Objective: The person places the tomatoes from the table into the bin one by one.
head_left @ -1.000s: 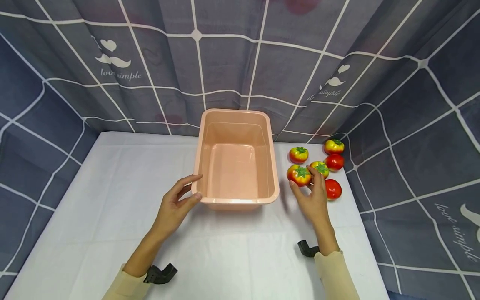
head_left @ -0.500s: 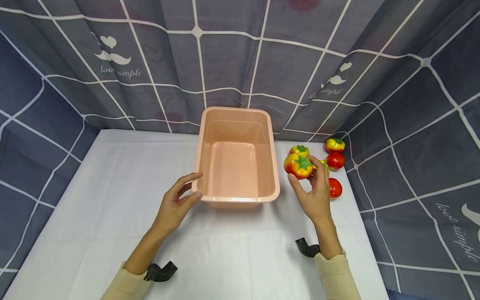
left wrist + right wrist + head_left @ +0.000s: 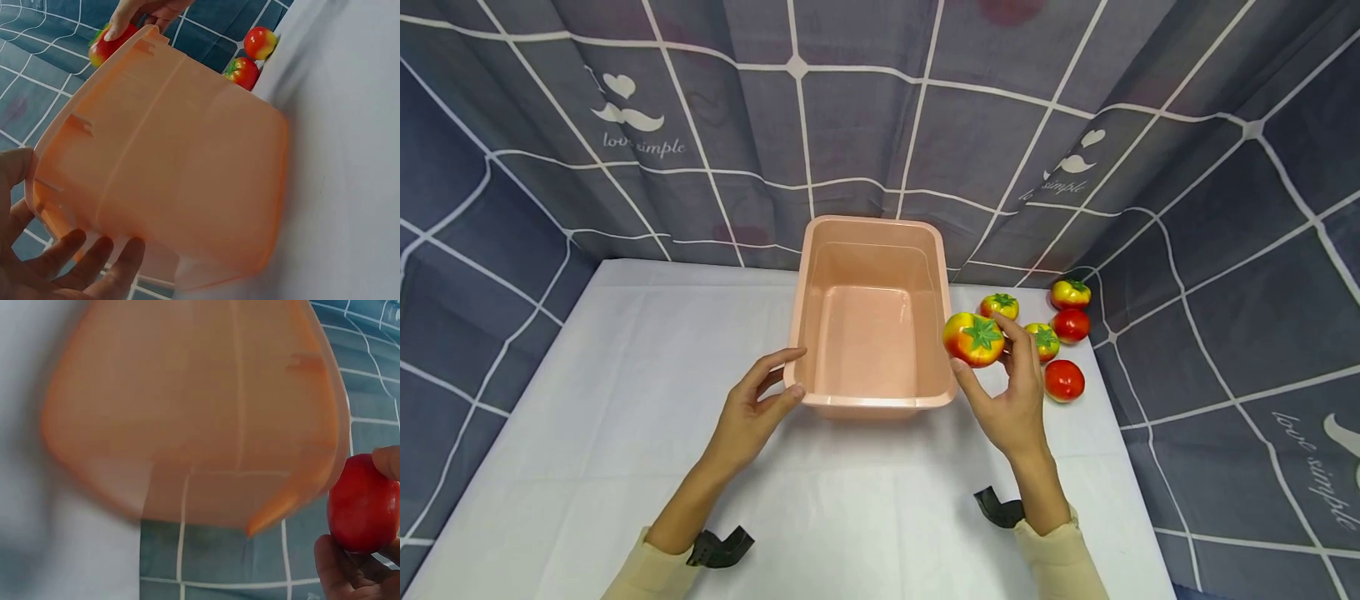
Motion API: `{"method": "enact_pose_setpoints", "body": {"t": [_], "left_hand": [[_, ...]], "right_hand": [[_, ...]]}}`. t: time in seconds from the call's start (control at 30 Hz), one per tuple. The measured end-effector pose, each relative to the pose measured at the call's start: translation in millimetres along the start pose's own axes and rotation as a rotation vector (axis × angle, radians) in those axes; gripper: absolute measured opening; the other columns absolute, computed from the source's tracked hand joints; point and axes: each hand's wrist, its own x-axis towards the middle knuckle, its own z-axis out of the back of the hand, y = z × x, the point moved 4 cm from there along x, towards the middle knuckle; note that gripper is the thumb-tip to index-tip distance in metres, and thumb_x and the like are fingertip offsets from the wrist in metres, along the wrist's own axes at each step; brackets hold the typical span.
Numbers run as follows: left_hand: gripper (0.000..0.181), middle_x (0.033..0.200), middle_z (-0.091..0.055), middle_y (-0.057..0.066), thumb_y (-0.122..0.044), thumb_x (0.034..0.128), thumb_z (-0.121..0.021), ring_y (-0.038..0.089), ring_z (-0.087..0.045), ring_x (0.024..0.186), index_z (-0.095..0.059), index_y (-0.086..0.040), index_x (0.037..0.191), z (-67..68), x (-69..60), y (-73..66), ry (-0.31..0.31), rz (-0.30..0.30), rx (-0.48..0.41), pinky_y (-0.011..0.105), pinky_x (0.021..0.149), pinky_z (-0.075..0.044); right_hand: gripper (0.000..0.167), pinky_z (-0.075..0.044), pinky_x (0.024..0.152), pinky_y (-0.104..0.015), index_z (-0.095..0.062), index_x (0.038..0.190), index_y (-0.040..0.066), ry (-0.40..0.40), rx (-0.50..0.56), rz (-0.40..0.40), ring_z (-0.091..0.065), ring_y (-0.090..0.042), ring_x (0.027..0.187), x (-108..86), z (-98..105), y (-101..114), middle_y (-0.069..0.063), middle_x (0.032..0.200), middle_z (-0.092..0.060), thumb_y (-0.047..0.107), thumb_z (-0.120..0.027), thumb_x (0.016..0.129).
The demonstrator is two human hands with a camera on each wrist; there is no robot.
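Observation:
A pink plastic basin [image 3: 871, 401] stands at the middle of the white table. My left hand [image 3: 756, 410] holds the basin's near left corner; in the left wrist view the thumb is at the rim and the fingers [image 3: 100, 265] are along the outer wall. My right hand [image 3: 1011, 400] pinches a red and yellow tomato [image 3: 973, 339] with a green leaf top, raised at the basin's right rim. In the right wrist view the red underside of that tomato [image 3: 361, 505] shows between thumb and fingers.
Right of the basin lie more tomatoes: yellow-red ones [image 3: 1000, 306] with green tops and plain red ones [image 3: 1064, 381]. A grey checked curtain [image 3: 865, 125] hangs behind the table [image 3: 662, 375] and at both sides. A black mount [image 3: 721, 547] sits at each wrist.
My right hand has lifted the tomato from among the others and carried it left to the basin's right rim. The left hand stays on the basin.

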Motion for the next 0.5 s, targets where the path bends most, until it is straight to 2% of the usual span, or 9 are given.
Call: {"method": "enact_pose_setpoints", "body": {"t": [0.27, 0.37, 0.5], "left_hand": [[0.055, 0.164, -0.051, 0.002, -0.006, 0.1053, -0.069, 0.010, -0.053, 0.145, -0.055, -0.021, 0.156, -2.0, -1.5, 0.5, 0.014, -0.003, 0.011, 0.018, 0.101, -0.059], [0.055, 0.164, -0.050, 0.002, -0.007, 0.1055, -0.069, 0.009, -0.053, 0.145, -0.054, -0.022, 0.156, -2.0, -1.3, 0.4, 0.013, -0.002, 0.018, 0.018, 0.101, -0.059], [0.055, 0.164, -0.049, 0.002, -0.007, 0.1056, -0.069, 0.020, -0.053, 0.147, -0.054, -0.022, 0.156, -1.5, -0.4, 0.2, 0.009, -0.003, 0.018, 0.017, 0.101, -0.058]], "right_hand": [[0.084, -0.046, 0.117, -0.016, -0.051, 0.157, 0.019, 0.042, 0.030, 0.030, -0.059, -0.019, 0.133, -8.5, -14, 13, -0.007, 0.150, -0.058, 0.014, -0.091, 0.084], [0.082, -0.043, 0.121, -0.019, -0.051, 0.157, 0.020, 0.056, 0.032, 0.028, -0.058, -0.020, 0.135, -11.7, -21, 17, -0.007, 0.149, -0.059, 0.016, -0.091, 0.085], [0.079, -0.041, 0.125, -0.028, -0.052, 0.155, 0.015, 0.079, 0.036, 0.027, -0.056, -0.020, 0.139, -16.2, -30, 20, -0.006, 0.148, -0.059, 0.021, -0.091, 0.086]]}}
